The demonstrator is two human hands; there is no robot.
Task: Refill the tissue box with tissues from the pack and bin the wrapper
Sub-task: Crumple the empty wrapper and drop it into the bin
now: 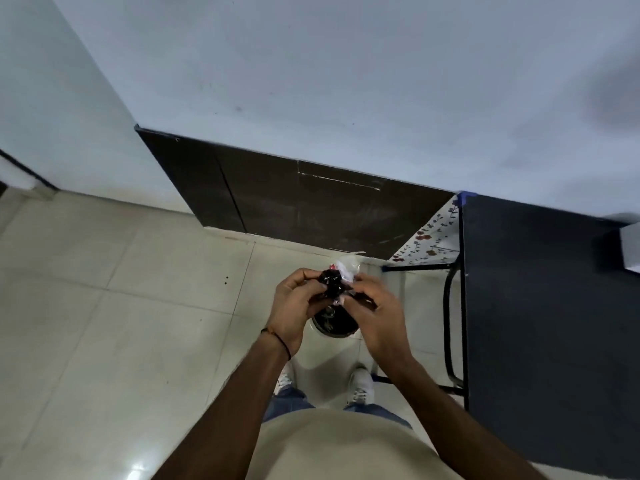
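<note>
A crumpled wrapper [335,279], dark with a clear plastic end and a bit of red, is bunched between both hands at chest height. My left hand [294,306] pinches its left side and my right hand [375,311] grips its right side. Directly below the hands stands a small round bin [334,325] with a dark liner on the floor, mostly hidden by my fingers. The tissue box and tissues are out of sight.
A dark table [547,306] with a black metal frame stands at the right, a floral cloth [434,237] behind it. A dark brown skirting panel [294,202] runs along the pale wall ahead. Light floor tiles [121,306] spread to the left. My white shoes [362,382] stand near the bin.
</note>
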